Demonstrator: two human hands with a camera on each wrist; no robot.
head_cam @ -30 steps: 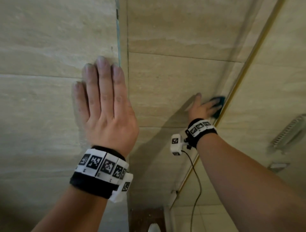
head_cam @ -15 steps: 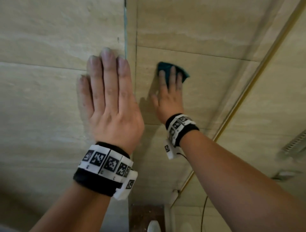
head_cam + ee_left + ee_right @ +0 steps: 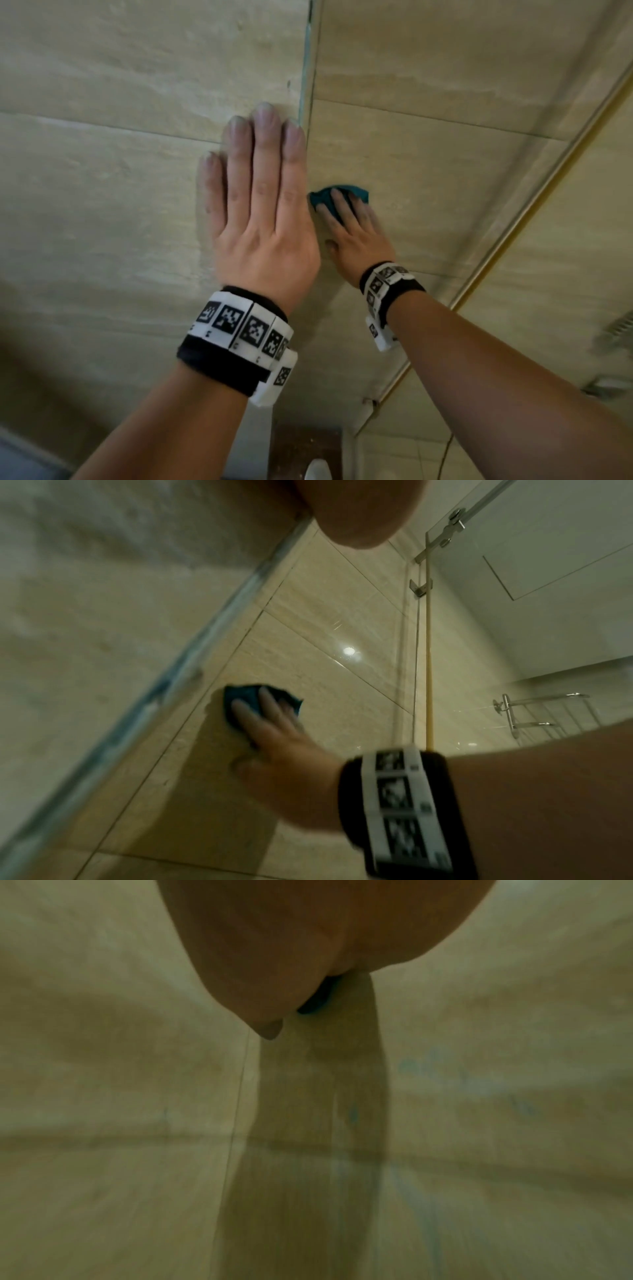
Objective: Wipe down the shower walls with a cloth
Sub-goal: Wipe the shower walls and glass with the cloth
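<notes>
Wiping: right hand, fingers flat, presses teal cloth on tiled wall, now lower beside glass edge; left hand flat on glass. Sweep progressing downward.

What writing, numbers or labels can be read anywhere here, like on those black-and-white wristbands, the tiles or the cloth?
None can be read as words or numbers.
Left black-and-white patterned wristband: square coded patterns only; tiny marks beneath too small to read.
Right black-and-white patterned wristband: the same.
Small teal cloth, beige stone-look wall tiles: no text visible.
</notes>
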